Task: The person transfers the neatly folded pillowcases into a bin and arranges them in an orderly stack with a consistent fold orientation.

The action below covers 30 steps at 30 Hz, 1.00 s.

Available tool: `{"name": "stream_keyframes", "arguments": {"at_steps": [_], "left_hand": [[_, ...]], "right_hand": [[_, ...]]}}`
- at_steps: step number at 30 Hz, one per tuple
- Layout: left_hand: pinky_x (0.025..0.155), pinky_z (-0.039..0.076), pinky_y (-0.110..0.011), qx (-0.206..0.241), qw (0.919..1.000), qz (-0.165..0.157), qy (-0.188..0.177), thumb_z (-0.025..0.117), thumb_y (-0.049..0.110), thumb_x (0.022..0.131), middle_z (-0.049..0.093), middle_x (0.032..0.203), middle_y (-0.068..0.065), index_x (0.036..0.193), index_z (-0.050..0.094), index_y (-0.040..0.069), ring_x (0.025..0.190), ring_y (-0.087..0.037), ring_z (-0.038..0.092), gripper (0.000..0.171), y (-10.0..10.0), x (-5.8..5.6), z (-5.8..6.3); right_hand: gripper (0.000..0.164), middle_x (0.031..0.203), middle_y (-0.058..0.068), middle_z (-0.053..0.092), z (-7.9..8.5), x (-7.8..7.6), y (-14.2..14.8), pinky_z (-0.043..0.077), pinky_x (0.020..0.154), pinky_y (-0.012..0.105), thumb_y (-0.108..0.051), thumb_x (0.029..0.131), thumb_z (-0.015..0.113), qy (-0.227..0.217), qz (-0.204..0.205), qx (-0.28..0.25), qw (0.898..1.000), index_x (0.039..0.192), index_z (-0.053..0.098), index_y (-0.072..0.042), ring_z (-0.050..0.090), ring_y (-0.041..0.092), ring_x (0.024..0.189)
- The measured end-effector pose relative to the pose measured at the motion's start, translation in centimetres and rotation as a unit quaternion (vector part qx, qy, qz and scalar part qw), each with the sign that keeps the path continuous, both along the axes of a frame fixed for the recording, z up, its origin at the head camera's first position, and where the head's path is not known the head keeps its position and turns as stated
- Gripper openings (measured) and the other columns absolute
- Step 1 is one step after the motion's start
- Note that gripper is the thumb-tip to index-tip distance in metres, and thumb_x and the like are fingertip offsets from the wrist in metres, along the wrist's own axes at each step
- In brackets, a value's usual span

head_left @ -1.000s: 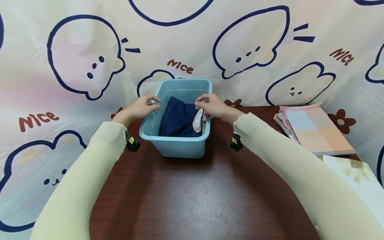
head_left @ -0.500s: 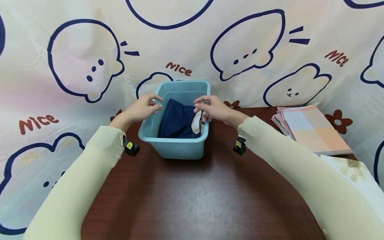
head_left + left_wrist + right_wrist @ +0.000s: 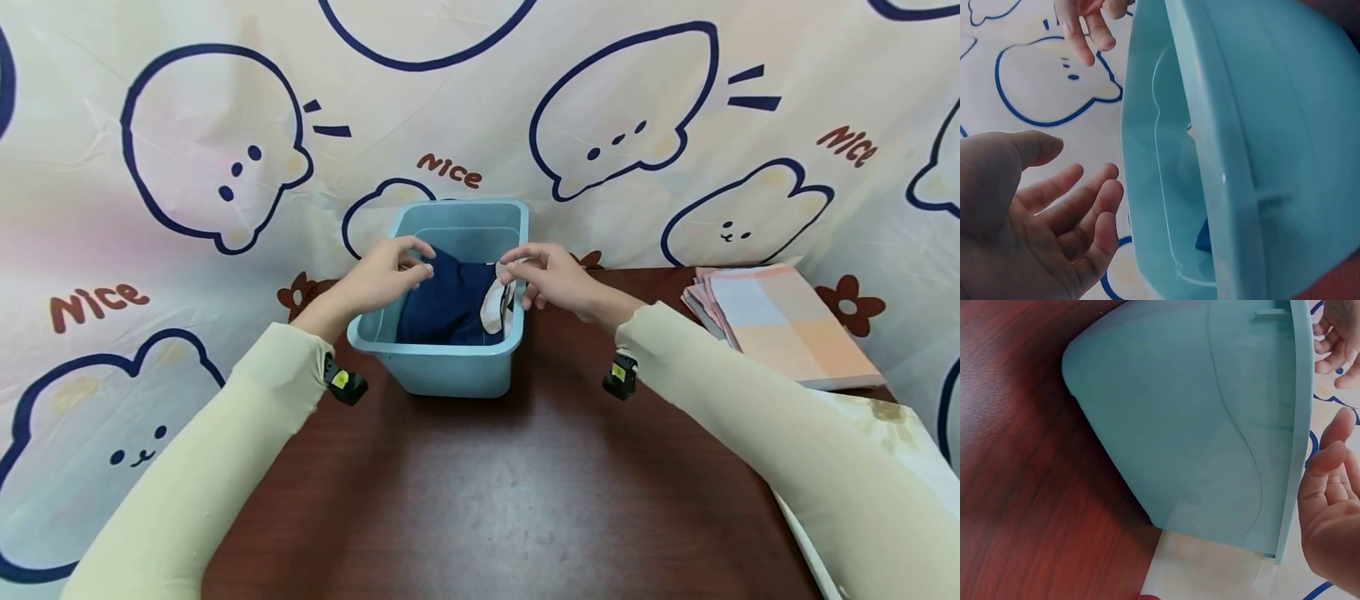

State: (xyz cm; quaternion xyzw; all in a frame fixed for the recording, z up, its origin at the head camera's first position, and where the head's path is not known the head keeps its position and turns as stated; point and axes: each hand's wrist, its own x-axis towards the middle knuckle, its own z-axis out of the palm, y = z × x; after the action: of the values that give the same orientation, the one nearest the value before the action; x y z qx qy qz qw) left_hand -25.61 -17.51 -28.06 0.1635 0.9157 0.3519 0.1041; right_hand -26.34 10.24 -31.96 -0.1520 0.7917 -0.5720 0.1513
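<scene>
A light blue plastic bin (image 3: 442, 372) stands on the table against the patterned backdrop. Inside it lies a folded navy cloth (image 3: 450, 308), with a pale, dark-edged item (image 3: 493, 307) along the right wall; its kind is unclear. My left hand (image 3: 386, 273) hovers over the bin's left side, fingers loosely bent and nothing in them. In the left wrist view, a gap separates that hand (image 3: 1060, 215) from the rim. Above the right rim is my right hand (image 3: 558, 282), its fingers relaxed. The right wrist view shows this hand (image 3: 1335, 509) close beside the rim, holding nothing.
Folded plaid cloths (image 3: 795, 325) in pink, orange and white are stacked at the table's right back. Nearer, a white floral cloth (image 3: 911, 429) lies partly behind the right sleeve. The dark wooden table (image 3: 487, 492) extends in front of the bin.
My left hand has moved right, further over the bin. My right hand has shifted slightly right, toward the rim. The bin and the cloth in it stay put.
</scene>
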Motion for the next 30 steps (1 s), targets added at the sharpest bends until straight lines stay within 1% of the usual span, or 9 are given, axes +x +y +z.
{"name": "stream_keyframes", "arguments": {"at_steps": [3,7,9,11,15,19,25,30], "left_hand": [[0.095,0.053,-0.049,-0.002,0.9999,-0.006,0.009,0.051,0.02,0.105,0.067,0.129,-0.023,0.136,0.055,0.005,0.111,-0.035,0.066,0.035,0.7,0.4,-0.1],[0.091,0.053,-0.045,-0.003,0.9997,-0.017,0.017,0.052,0.02,0.105,0.069,0.125,-0.02,0.135,0.056,0.005,0.108,-0.032,0.066,0.034,1.5,1.1,-0.1],[0.091,0.053,-0.044,0.004,0.9996,-0.022,0.017,0.052,0.02,0.105,0.07,0.123,-0.019,0.134,0.056,0.005,0.108,-0.031,0.066,0.033,1.9,1.4,-0.2],[0.091,0.053,-0.044,0.013,0.9994,-0.026,0.018,0.053,0.019,0.105,0.07,0.122,-0.018,0.133,0.057,0.005,0.107,-0.03,0.066,0.032,2.3,1.7,-0.3],[0.096,0.053,-0.046,0.031,0.9987,-0.035,0.021,0.054,0.016,0.104,0.07,0.123,-0.018,0.131,0.058,0.004,0.11,-0.03,0.067,0.03,3.2,2.2,-0.4],[0.097,0.053,-0.045,0.039,0.998,-0.039,0.03,0.054,0.017,0.104,0.069,0.125,-0.016,0.128,0.059,0.006,0.113,-0.028,0.067,0.027,4.1,2.7,-0.5],[0.097,0.053,-0.043,0.046,0.9973,-0.039,0.041,0.056,0.017,0.103,0.07,0.124,-0.014,0.124,0.061,0.007,0.111,-0.025,0.068,0.024,5.4,3.3,-0.5],[0.098,0.053,-0.042,0.063,0.9959,-0.048,0.043,0.057,0.016,0.102,0.071,0.121,-0.012,0.122,0.063,0.008,0.11,-0.023,0.068,0.022,6.3,3.7,-0.5]], "right_hand": [[0.031,0.109,0.009,0.072,-0.2,0.6,0.4,0.049,0.056,0.024,-0.02,0.107,0.05,0.004,0.008,-0.006,1.0,0.135,0.059,-0.008,0.062,0.016,0.059],[0.032,0.116,0.019,0.068,-0.4,1.4,1.0,0.05,0.057,0.025,-0.019,0.107,0.05,0.006,0.017,-0.002,1.0,0.135,0.058,-0.007,0.062,0.014,0.06],[0.032,0.119,0.022,0.067,-0.6,1.8,1.2,0.051,0.058,0.025,-0.02,0.107,0.051,0.01,0.017,0.004,1.0,0.135,0.057,-0.005,0.062,0.013,0.06],[0.033,0.118,0.022,0.068,-0.8,2.1,1.5,0.052,0.058,0.026,-0.02,0.107,0.051,0.016,0.016,0.009,1.0,0.135,0.057,-0.004,0.062,0.014,0.061],[0.034,0.114,0.02,0.069,-1.1,2.4,2.1,0.052,0.057,0.025,-0.019,0.106,0.052,0.034,0.016,0.016,0.999,0.135,0.057,-0.002,0.061,0.014,0.061],[0.03,0.111,0.019,0.069,-1.3,2.8,2.7,0.052,0.056,0.026,-0.018,0.106,0.052,0.053,0.018,0.027,0.998,0.131,0.059,-0.003,0.061,0.016,0.061],[0.027,0.107,0.015,0.069,-1.5,3.3,3.6,0.051,0.055,0.03,-0.018,0.105,0.054,0.077,0.016,0.055,0.995,0.127,0.061,-0.005,0.062,0.023,0.063],[0.024,0.108,0.016,0.069,-1.6,3.7,4.6,0.05,0.053,0.031,-0.017,0.104,0.055,0.087,0.015,0.067,0.994,0.125,0.062,-0.006,0.062,0.025,0.063]]}}
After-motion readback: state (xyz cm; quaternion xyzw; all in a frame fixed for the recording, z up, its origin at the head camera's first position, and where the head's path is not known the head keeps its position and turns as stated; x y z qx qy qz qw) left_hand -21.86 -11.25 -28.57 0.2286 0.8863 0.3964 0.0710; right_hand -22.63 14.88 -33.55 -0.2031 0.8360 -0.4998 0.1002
